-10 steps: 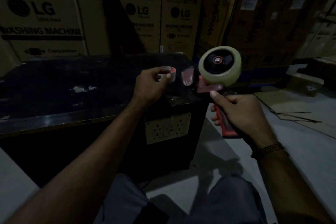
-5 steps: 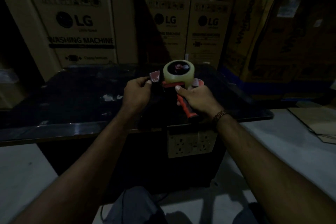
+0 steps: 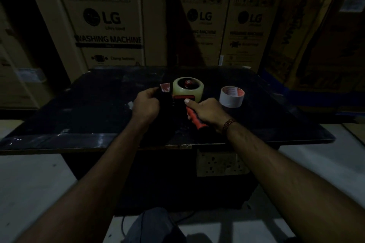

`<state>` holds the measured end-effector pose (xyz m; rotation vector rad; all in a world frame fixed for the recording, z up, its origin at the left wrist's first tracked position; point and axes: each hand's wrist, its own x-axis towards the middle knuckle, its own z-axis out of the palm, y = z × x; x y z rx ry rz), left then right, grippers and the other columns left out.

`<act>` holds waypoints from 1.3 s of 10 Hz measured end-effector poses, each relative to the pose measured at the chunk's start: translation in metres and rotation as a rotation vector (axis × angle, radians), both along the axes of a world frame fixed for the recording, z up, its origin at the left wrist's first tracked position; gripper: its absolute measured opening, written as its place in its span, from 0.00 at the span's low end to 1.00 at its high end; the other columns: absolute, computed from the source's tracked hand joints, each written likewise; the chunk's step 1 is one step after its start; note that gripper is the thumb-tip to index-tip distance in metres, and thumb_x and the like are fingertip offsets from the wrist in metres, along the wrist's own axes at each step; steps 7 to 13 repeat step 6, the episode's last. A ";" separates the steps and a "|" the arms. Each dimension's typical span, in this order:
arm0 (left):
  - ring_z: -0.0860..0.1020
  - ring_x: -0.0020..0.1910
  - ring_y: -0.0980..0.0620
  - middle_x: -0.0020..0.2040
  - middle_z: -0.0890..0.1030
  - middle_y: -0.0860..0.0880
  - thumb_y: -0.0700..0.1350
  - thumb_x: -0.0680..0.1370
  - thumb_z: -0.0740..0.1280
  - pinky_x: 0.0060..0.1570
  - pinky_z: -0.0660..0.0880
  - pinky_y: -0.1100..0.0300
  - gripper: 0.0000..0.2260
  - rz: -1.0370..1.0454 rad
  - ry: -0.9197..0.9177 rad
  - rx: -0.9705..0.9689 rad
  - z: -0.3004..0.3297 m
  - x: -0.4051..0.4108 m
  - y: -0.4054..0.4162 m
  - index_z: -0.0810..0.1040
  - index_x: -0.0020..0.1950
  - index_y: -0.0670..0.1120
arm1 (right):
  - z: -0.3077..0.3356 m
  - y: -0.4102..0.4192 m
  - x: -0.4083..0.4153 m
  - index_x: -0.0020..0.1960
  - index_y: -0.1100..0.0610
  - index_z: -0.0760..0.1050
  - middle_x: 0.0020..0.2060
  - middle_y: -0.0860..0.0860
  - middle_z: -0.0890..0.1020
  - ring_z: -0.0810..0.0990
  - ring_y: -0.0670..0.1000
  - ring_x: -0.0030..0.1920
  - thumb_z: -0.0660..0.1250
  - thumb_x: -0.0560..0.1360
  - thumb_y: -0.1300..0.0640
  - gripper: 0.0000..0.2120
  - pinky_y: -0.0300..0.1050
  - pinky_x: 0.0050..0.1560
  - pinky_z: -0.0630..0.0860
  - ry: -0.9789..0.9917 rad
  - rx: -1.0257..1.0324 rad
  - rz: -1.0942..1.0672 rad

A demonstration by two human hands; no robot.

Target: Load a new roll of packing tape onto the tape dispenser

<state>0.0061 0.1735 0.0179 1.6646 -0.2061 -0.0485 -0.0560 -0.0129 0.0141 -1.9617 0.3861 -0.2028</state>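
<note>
The tape dispenser [image 3: 180, 97] rests on the black table [image 3: 79, 124], with a pale roll of packing tape [image 3: 188, 87] seated on its hub. My right hand [image 3: 207, 111] is closed around the dispenser's red handle [image 3: 195, 117], thumb against the red frame. At the dispenser's dark front end, just below a reddish flap [image 3: 165, 87], my left hand [image 3: 147, 102] grips it. A white tape core [image 3: 232, 96] with a red inside stands on the table to the right, apart from both hands.
Large cardboard washing machine boxes [image 3: 110, 25] are stacked behind the table. A socket panel [image 3: 221, 163] hangs under the table's front edge. Pale floor lies on both sides, and my knee [image 3: 154, 227] is at the bottom.
The dispenser came down from the air at the right onto the table's middle. My left hand released the white core, which now stands on the table, and took the dispenser's front.
</note>
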 end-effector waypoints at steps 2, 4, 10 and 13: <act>0.89 0.50 0.44 0.53 0.88 0.44 0.31 0.82 0.63 0.54 0.86 0.45 0.17 0.010 0.045 0.031 -0.005 -0.001 -0.006 0.84 0.64 0.46 | 0.005 -0.008 0.002 0.41 0.63 0.87 0.37 0.56 0.90 0.90 0.57 0.43 0.70 0.72 0.31 0.33 0.55 0.56 0.85 0.087 -0.160 0.024; 0.87 0.56 0.44 0.58 0.86 0.44 0.30 0.82 0.62 0.58 0.85 0.44 0.20 0.036 0.061 0.039 -0.013 -0.005 -0.004 0.79 0.71 0.45 | 0.022 -0.008 0.004 0.56 0.63 0.84 0.53 0.59 0.88 0.86 0.60 0.56 0.68 0.76 0.32 0.32 0.50 0.57 0.82 0.193 -0.395 0.090; 0.85 0.58 0.46 0.64 0.84 0.45 0.30 0.82 0.60 0.57 0.85 0.49 0.22 0.177 0.013 0.083 -0.003 -0.004 -0.017 0.77 0.73 0.44 | 0.045 -0.012 0.004 0.73 0.60 0.74 0.67 0.59 0.82 0.81 0.60 0.65 0.68 0.79 0.37 0.33 0.47 0.57 0.75 0.157 -0.645 0.105; 0.85 0.58 0.46 0.64 0.84 0.45 0.30 0.82 0.60 0.57 0.85 0.49 0.22 0.177 0.013 0.083 -0.003 -0.004 -0.017 0.77 0.73 0.44 | 0.045 -0.012 0.004 0.73 0.60 0.74 0.67 0.59 0.82 0.81 0.60 0.65 0.68 0.79 0.37 0.33 0.47 0.57 0.75 0.157 -0.645 0.105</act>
